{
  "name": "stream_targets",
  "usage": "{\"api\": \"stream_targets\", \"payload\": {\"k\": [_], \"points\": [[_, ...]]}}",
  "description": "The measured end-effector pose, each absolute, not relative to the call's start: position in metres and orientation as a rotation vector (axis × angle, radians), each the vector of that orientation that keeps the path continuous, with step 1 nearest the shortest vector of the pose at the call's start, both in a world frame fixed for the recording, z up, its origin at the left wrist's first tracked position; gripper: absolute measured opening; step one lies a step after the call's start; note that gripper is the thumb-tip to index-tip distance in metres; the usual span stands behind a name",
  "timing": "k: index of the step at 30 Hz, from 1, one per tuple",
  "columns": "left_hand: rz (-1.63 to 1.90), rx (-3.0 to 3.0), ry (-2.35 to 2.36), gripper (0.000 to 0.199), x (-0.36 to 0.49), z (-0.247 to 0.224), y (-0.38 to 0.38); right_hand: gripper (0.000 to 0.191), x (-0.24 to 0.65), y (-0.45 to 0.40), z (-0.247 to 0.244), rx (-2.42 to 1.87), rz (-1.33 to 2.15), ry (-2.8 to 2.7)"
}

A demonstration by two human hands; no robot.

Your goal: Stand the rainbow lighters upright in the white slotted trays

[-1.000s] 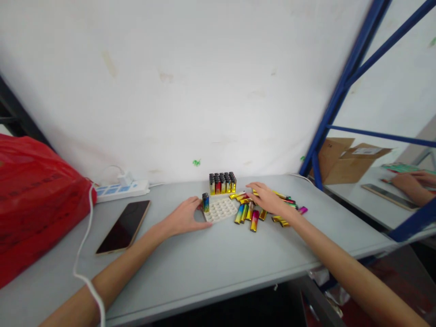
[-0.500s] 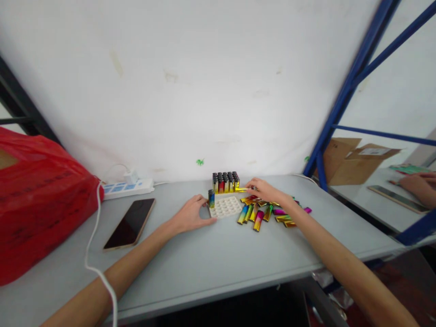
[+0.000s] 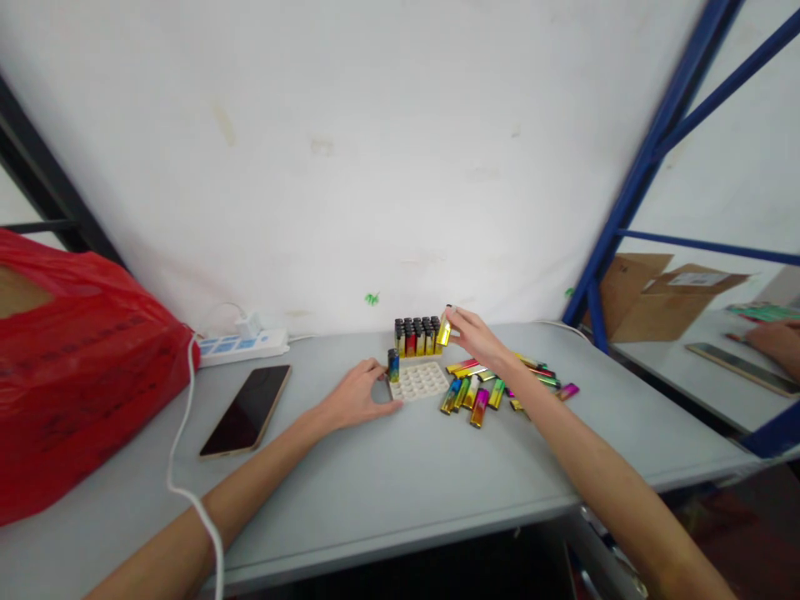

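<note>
A white tray with rows of round-cornered slots lies on the grey table, and one blue lighter stands upright at its left back corner. My left hand grips the tray's left edge between thumb and fingers, beside that lighter. Raised above the tray's back right, my right hand pinches a yellow-gold lighter, tilted near upright. Behind the tray stands a block of upright lighters with black tops. Several loose metallic lighters lie in a pile to the tray's right.
On the left are a phone, a white power strip, a white cable and a red plastic bag. A blue metal frame rises on the right, with a cardboard box and another person's hand beyond.
My right hand has lifted the yellow-gold lighter up and slightly left, turning it from lying flat to near upright. My left hand stays at the tray. The view has shifted slightly.
</note>
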State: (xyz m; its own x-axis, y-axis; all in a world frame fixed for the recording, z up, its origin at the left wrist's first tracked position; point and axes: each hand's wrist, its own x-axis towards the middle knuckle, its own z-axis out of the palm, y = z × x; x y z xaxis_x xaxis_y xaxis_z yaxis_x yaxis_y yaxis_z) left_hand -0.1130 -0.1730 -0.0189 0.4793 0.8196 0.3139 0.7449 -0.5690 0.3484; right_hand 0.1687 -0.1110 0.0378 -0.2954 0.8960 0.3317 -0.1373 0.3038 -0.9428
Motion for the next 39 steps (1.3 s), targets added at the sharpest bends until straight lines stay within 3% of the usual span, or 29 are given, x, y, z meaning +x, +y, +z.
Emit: {"api": "stream_targets", "payload": {"k": [5,11,20,26,33,39], "points": [[0.662,2.563,1.369,0.046,-0.113,-0.020,-0.173,0.054,0.157,-0.128,0.022,-0.675,1.433,-1.483],[0.682,2.542,1.348,0.044,-0.112,-0.019,-0.175,0.056,0.141,-0.136,0.008,-0.715,1.427,-1.507],[0.654,2.557,1.360,0.043,-0.113,-0.020,-0.175,0.059,0.129,-0.142,-0.003,-1.098,0.671,-1.738],[0.626,2.572,1.379,0.044,-0.113,-0.019,-0.174,0.041,0.126,-0.142,-0.006,-1.136,0.585,-1.795],[0.633,2.573,1.376,0.044,-0.113,-0.019,-0.176,0.044,0.125,-0.150,-0.002,-1.089,0.533,-1.954],[0.618,2.590,1.389,0.045,-0.112,-0.019,-0.176,0.033,0.124,-0.152,-0.006,-0.872,0.384,-2.214]]}}
